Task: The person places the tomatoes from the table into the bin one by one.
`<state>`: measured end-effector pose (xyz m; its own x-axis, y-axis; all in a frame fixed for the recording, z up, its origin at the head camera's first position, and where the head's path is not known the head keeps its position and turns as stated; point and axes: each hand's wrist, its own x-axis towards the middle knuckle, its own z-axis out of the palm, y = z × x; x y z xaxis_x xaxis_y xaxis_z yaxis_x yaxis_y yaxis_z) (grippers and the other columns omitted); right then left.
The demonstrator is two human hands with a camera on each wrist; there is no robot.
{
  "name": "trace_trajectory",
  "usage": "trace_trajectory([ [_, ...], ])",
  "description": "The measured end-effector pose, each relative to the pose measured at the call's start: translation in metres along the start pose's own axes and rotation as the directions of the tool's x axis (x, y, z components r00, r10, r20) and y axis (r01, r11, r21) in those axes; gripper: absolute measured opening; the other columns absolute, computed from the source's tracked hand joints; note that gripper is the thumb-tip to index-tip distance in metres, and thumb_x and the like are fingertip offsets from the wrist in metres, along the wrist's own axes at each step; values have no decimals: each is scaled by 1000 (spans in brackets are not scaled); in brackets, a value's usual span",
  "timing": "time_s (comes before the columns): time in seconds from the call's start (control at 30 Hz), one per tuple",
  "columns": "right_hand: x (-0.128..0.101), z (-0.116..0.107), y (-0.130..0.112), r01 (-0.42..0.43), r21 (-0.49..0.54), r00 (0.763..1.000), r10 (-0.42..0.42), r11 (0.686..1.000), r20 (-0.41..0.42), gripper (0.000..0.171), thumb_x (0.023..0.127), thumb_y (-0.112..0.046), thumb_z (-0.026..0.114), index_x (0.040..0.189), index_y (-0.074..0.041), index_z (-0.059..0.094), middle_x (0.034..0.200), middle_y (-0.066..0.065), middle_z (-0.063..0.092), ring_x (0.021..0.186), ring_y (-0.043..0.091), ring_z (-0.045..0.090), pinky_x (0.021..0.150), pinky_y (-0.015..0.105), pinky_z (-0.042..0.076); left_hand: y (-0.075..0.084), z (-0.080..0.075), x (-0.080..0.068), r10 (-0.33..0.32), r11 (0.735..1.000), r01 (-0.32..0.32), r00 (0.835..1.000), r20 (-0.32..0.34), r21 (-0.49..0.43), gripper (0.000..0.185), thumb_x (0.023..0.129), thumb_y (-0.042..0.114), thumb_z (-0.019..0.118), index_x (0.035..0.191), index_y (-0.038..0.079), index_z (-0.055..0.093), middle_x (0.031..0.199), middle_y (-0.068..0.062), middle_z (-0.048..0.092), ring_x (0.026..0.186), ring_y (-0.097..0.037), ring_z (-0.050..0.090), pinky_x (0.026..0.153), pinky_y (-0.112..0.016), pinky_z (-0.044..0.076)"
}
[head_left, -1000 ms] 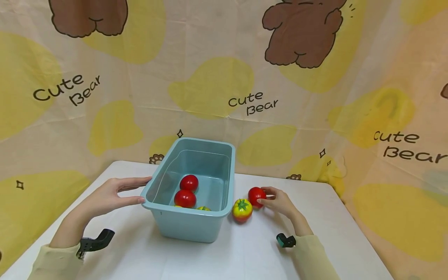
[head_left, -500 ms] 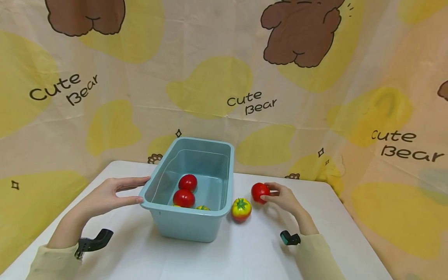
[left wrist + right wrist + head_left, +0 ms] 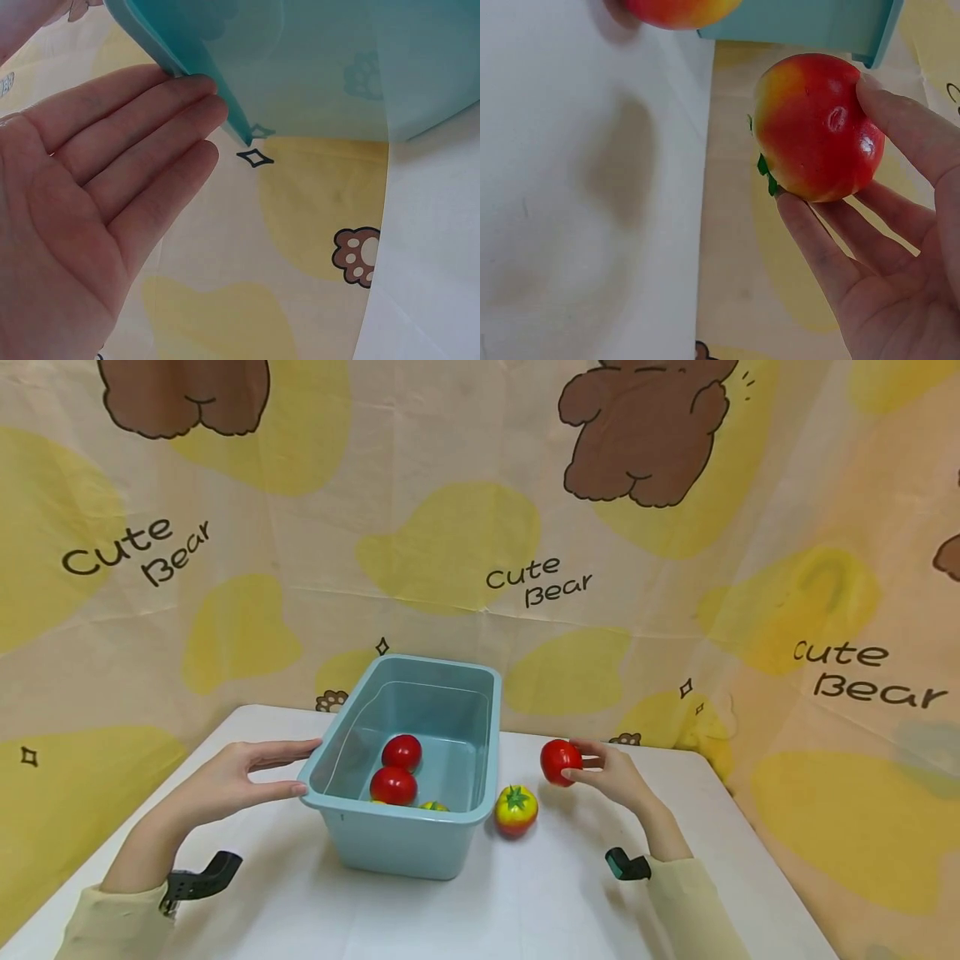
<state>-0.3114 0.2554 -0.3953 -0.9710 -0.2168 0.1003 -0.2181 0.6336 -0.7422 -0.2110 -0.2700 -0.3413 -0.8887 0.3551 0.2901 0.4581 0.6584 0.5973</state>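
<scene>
My right hand [image 3: 611,776] holds a red toy tomato [image 3: 560,762] between thumb and fingertips, raised over the white table. In the right wrist view the tomato [image 3: 817,127] shows a yellow patch and green leaves on its lower side, with its shadow apart on the table. The straight fingers of my left hand [image 3: 228,783] touch the left rim of a blue-green plastic bin [image 3: 397,843], thumb at the near corner. Inside the bin lie two red tomatoes [image 3: 393,786], and slivers of yellow-green ones [image 3: 434,807] show behind the near wall.
Another tomato [image 3: 516,811], yellow and red with its green leaves up, stands on the table [image 3: 555,893] close to the bin's right side. A bear-print cloth [image 3: 450,552] hangs just behind the table's far edge.
My right hand has lifted the tomato off the table, moving slightly right and away from the yellow-red one. The left hand and the bin have stayed put.
</scene>
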Motion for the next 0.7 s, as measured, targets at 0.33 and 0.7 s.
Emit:
trace_trajectory([
  [0.33, 1, -9, -21, 101, -17, 995, -101, 995, -7, 57, 82, -31, 74, 132, -15, 54, 131, 11, 58, 112, 34, 59, 82, 41, 56, -1, 0, -1, -1, 1000, 1, 1000, 0, 12, 55, 82, 35, 73, 133, 27, 55, 129, 0, 62, 117, -8, 57, 89, -59, 47],
  [0.7, 5, -15, -42, 181, -11, 983, -181, 983, 9, 60, 82, -29, 75, 134, -8, 52, 130, 16, 58, 111, 37, 59, 83, 43, 56, 0, 1, -1, -7, 1000, 7, 1000, 5, 1, 55, 82, 36, 73, 133, 28, 55, 129, -1, 61, 117, -5, 55, 89, -61, 46],
])
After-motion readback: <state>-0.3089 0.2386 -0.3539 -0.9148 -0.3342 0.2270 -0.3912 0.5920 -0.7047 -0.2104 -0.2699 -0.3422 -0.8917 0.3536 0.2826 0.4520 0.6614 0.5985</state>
